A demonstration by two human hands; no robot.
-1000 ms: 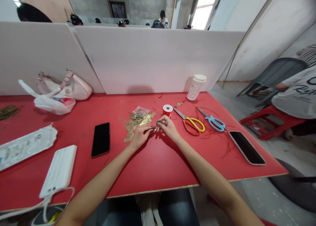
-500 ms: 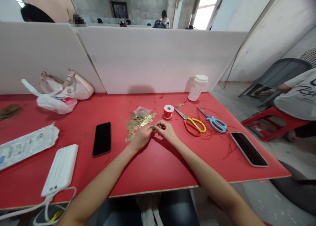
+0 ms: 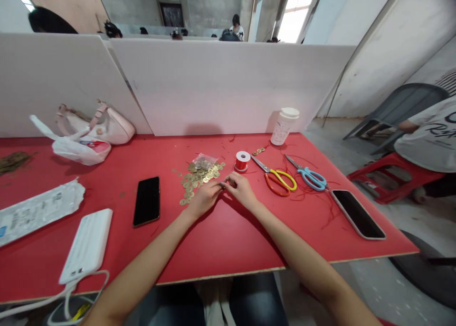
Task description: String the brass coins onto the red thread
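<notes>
My left hand [image 3: 205,196] and my right hand [image 3: 240,189] meet at the fingertips over the red table [image 3: 221,240]. Both are closed in a pinch around something small and dark, too little of which shows to name. Just beyond my left hand lies a heap of brass-coloured holed coins [image 3: 199,176], with a clear plastic bag [image 3: 204,161] on its far side. A spool of red thread [image 3: 242,161] stands beyond my right hand. To its right are scissors with yellow and red handles [image 3: 281,180] and blue-handled scissors [image 3: 310,177]. A short row of coins on red cord [image 3: 259,151] lies behind them.
A black phone [image 3: 147,201] and a white power bank with cable [image 3: 87,245] lie left. Another phone [image 3: 359,214] rests near the right edge. A lidded cup [image 3: 285,125] stands by the white partition [image 3: 228,86]. A seated person [image 3: 427,136] is at far right.
My fingers have shifted slightly where they meet, the right fingertips closing in a little. The objects on the table stay where they were.
</notes>
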